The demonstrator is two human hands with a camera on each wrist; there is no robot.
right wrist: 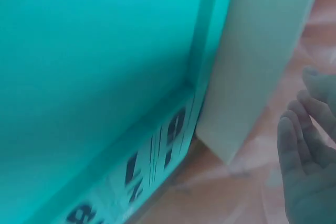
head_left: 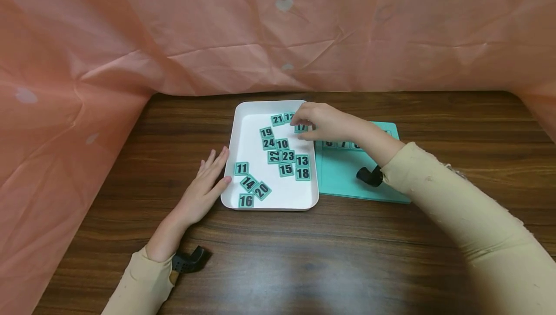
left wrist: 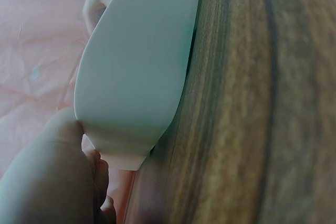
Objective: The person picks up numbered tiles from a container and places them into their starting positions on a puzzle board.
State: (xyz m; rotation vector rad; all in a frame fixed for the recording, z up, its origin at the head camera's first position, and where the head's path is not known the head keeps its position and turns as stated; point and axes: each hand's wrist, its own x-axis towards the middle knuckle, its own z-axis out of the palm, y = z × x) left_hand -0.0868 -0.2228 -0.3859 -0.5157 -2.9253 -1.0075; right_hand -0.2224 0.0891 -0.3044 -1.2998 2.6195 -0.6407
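A white tray point(head_left: 256, 122) holds several teal-edged number tiles, among them the 11 tile point(head_left: 241, 168), the 23 tile point(head_left: 287, 156) and the 18 tile point(head_left: 302, 174). Against the tray's left rim rests my left hand point(head_left: 201, 192), fingers straight; the left wrist view has its thumb side touching the tray wall point(left wrist: 131, 77). My right hand point(head_left: 323, 122) is over the tray's far right corner, nearest the 17 tile point(head_left: 300, 128), which it partly covers. In the right wrist view its fingers point(right wrist: 291, 156) are loosely bent, with nothing visible between them and the thumb.
Right of the tray lies a teal board point(head_left: 343, 172) with a row of numbers along its far part, partly hidden by my right arm. Both stand on a dark wooden table point(head_left: 269, 257). A pink curtain point(head_left: 217, 25) hangs behind and at the sides.
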